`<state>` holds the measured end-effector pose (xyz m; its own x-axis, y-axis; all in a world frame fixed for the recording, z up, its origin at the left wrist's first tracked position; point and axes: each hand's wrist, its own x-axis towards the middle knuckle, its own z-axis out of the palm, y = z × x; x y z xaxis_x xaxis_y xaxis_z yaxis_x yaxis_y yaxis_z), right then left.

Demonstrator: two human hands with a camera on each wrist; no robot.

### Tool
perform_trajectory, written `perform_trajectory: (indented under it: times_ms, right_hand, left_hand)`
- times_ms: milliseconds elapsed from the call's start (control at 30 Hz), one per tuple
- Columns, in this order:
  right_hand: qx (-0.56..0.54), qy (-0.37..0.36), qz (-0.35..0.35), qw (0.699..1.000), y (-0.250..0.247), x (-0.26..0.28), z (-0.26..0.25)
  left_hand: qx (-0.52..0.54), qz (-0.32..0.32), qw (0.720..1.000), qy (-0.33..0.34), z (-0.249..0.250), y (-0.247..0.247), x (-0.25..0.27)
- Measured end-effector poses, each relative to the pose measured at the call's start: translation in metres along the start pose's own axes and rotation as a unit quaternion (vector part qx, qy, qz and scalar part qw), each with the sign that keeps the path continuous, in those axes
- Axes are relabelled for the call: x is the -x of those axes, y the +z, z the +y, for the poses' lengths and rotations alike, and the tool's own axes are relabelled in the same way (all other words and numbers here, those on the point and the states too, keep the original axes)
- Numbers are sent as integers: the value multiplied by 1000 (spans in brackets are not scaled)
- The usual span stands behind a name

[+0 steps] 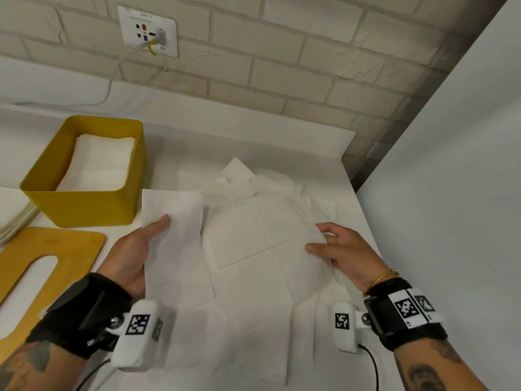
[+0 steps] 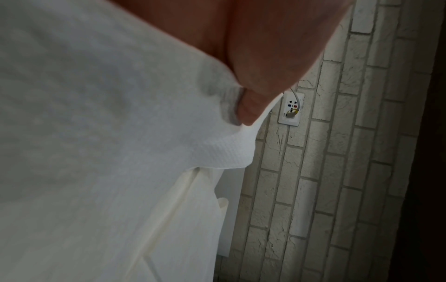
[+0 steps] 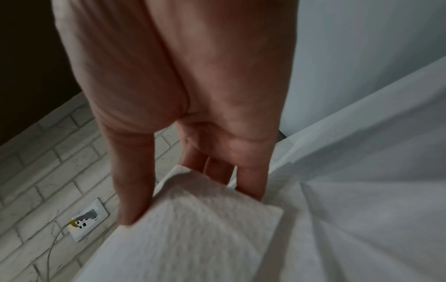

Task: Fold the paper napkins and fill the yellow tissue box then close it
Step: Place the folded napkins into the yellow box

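Both hands hold paper: the left hand (image 1: 132,249) has its grip on the near-left edge of a folded napkin (image 1: 174,235), thumb on top and fingers beneath, while the right hand (image 1: 342,251) pinches the right-hand edge of a loose napkin (image 1: 270,230) atop the pile of unfolded napkins (image 1: 262,277) spread over the middle of the bench (image 1: 324,148). Left of this, toward the far side, the yellow tissue box (image 1: 87,204) stands open, with a stack of folded napkins (image 1: 98,162) already inside, reaching a fair way up but still below the rim. Its wooden lid (image 1: 48,261), slotted, lies flat on the bench just near of the box, so closing is yet to come. I judge the task about midway: many sheets remain to fold and load. Only the head view shows box, lid and pile together. From the left wrist comes a close look at the thumb pressing a dent into the embossed paper; from the right wrist, the fingers curled under the sheet's corner, which the head view hides.
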<state>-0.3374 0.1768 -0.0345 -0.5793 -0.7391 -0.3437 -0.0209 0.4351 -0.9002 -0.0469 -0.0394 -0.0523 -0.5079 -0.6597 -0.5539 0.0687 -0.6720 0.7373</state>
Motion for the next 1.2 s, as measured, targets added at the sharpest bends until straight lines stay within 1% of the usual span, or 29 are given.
perform_trajectory:
  times_ms: [100, 167, 233, 333, 400, 467, 533, 600, 633, 700, 767, 800, 867, 900, 967, 1033, 1100, 1133, 1200]
  right_hand:
    - [-14, -7, 14, 1000, -3, 2, -4]
    - [-19, -30, 3, 999, -1, 7, -17]
    - [-19, -71, -4, 997, 1, 15, -37]
    - [-21, -166, -17, 986, 1, 28, -71]
    - [2, -228, -26, 973, 0, 37, -94]
    - [54, -283, -22, 957, -3, 44, -113]
    - [132, -344, 12, 929, -5, 50, -126]
    - [197, -393, 35, 898, -3, 56, -139]
    - [205, -414, 32, 887, -1, 60, -145]
    - [187, -452, -4, 872, 5, 65, -154]
    - [147, -472, -44, 868, 14, 66, -161]
    - [115, -464, -55, 877, 19, 66, -165]
    - [53, -414, -70, 906, 31, 62, -170]
    - [39, -390, -77, 917, 37, 58, -171]
    - [52, -345, -75, 934, 49, 44, -169]
    - [86, -298, -54, 949, 58, 26, -163]
    - [126, -256, -36, 958, 64, 10, -155]
    - [142, -240, -31, 960, 67, 4, -151]
    - [156, -211, -21, 965, 70, -7, -143]
  left_hand:
    - [7, 8, 1000, 10, 2, 2, 2]
    - [11, -2, 1000, 13, 3, 6, 5]
    - [11, -10, 1000, 24, 5, 9, 8]
    - [-1, -13, 999, 52, 11, 14, 13]
    - [-14, -19, 997, 80, 18, 18, 16]
    - [-26, -19, 993, 114, 27, 22, 19]
    - [-44, -22, 988, 147, 35, 28, 24]
    - [-61, -40, 982, 173, 44, 36, 28]
    - [-65, -52, 980, 181, 48, 41, 30]
    - [-67, -74, 977, 187, 53, 51, 32]
    - [-78, -93, 976, 181, 51, 61, 32]
    - [-88, -104, 975, 174, 49, 66, 32]
    - [-101, -131, 974, 155, 41, 75, 32]
    - [-105, -145, 973, 144, 37, 78, 32]
    - [-107, -169, 973, 112, 26, 81, 30]
    - [-79, -207, 973, 63, 15, 81, 27]
    - [-30, -240, 970, 21, 7, 80, 24]
    - [-9, -245, 970, 8, 4, 80, 24]
    - [20, -254, 967, -4, -1, 79, 23]
